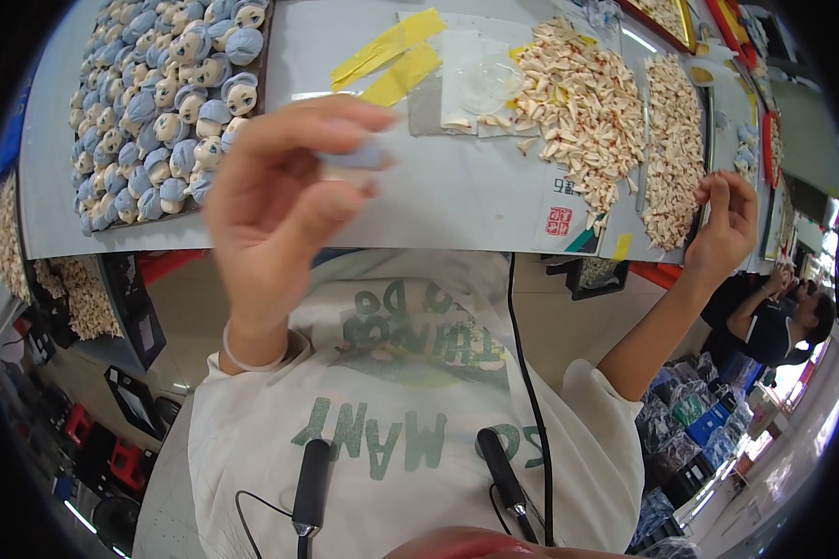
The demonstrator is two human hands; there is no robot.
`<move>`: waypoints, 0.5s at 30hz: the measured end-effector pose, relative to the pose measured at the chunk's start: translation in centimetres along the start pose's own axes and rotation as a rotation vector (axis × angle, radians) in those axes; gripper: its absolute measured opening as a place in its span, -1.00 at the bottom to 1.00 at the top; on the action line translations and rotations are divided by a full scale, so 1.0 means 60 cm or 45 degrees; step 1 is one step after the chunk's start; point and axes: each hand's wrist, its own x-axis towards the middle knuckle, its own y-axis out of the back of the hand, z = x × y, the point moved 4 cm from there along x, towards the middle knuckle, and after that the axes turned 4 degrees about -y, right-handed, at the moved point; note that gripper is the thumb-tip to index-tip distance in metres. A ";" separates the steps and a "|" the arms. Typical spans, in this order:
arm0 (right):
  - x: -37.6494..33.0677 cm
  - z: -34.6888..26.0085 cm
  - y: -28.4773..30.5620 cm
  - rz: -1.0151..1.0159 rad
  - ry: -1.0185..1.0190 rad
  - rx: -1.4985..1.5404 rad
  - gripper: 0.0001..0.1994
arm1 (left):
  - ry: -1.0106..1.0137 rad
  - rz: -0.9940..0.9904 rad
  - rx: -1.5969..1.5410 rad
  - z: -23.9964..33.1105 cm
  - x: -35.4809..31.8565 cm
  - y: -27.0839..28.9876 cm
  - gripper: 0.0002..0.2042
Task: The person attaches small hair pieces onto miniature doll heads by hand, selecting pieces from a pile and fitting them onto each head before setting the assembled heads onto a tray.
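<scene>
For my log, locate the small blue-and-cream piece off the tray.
In the head view, left of centre, the blue-and-cream piece is held in the left hand, right of the blue-topped doll heads.

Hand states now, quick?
Left hand: closed, pinching a small blue-and-pale piece, blurred.
Right hand: fingers curled by the cream pieces; can't tell whether it holds anything.

floor (573,321) — pale, smooth | worktable (466,191) — light grey | stools (77,424): red, lower left | glare (798,380): far right
</scene>
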 end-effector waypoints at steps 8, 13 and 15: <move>-0.023 -0.023 -0.031 -0.295 -0.037 0.527 -0.86 | 0.148 -0.121 -0.351 -0.045 0.010 -0.021 -0.72; -0.009 -0.036 -0.072 -0.467 0.015 0.636 -0.87 | 0.215 -0.072 -0.185 -0.051 0.011 -0.021 -0.64; -0.006 -0.052 -0.098 -0.465 0.079 0.555 -0.88 | 0.283 -0.060 -0.281 -0.048 0.014 -0.028 -0.64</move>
